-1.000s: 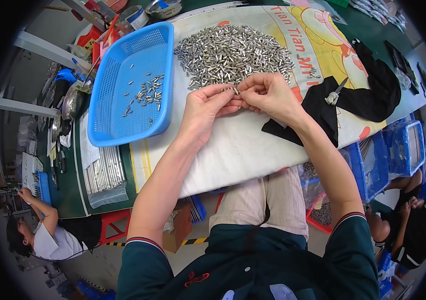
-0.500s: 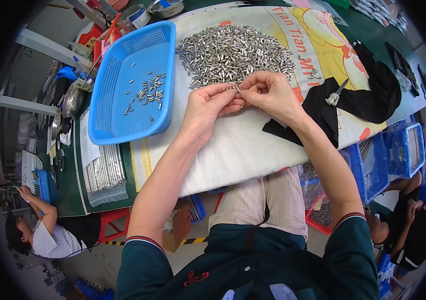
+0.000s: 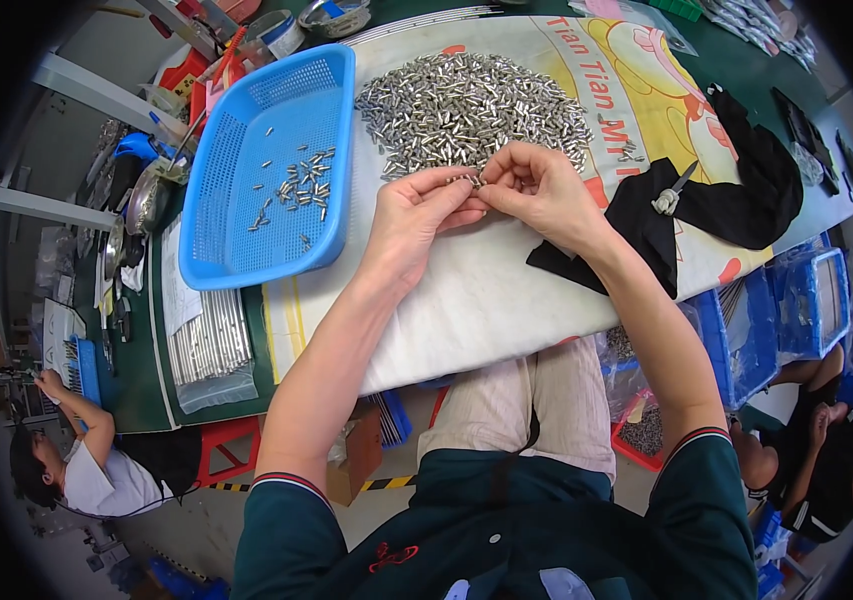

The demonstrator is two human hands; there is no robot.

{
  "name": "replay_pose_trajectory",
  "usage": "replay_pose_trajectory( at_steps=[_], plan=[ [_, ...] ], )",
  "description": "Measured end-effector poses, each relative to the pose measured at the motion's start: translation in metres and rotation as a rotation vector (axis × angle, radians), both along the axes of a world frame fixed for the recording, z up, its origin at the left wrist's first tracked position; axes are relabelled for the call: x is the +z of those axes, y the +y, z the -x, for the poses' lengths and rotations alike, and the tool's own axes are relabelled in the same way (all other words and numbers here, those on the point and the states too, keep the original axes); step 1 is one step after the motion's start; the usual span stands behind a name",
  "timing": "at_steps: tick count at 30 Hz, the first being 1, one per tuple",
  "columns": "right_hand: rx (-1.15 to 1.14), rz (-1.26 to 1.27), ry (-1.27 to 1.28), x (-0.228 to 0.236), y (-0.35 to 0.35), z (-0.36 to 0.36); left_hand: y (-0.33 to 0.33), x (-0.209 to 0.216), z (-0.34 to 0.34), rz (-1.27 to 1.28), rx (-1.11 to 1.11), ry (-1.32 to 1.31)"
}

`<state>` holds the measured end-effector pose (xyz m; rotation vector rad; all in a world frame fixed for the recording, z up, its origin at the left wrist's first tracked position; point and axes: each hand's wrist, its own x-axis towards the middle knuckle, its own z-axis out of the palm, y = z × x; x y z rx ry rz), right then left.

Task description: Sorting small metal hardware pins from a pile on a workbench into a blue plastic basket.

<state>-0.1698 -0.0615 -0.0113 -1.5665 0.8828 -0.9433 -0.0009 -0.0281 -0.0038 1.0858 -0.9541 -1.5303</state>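
Note:
My left hand (image 3: 420,213) and my right hand (image 3: 543,197) meet over the near edge of a heap of small metal pins (image 3: 471,105). Both are closed, with fingertips pinching small silvery pins (image 3: 474,182) between them. How many they hold I cannot tell, as the fingers cover most of them. To the left stands a blue perforated plastic basket (image 3: 221,150), tilted in view, with several loose pins (image 3: 304,187) scattered on its bottom. A white cloth with coloured print (image 3: 446,310) lies beneath the heap and my hands.
A black cloth (image 3: 751,205) lies right of my hands, with a small knife (image 3: 684,177) on it, its handle wrapped. Bagged metal rods (image 3: 208,340) lie left, below the basket. Blue bins (image 3: 811,300) stand at the right. One person (image 3: 111,470) sits at far left; others are at right.
My fingers have shifted slightly around the pins they pinch. The basket sits a touch further right in view. Otherwise the arms and the heap look the same.

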Motion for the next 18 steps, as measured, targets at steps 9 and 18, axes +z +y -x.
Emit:
replay_pose_trajectory(
  at_steps=[9, 18],
  plan=[
    [-0.006, -0.01, 0.004, 0.003, 0.0, 0.0, 0.0, 0.002, -0.001, -0.032, -0.007, 0.047],
    [0.074, -0.241, -0.084, 0.008, -0.001, 0.01, 0.0, 0.007, -0.001, -0.1, -0.003, 0.117]
  ],
)
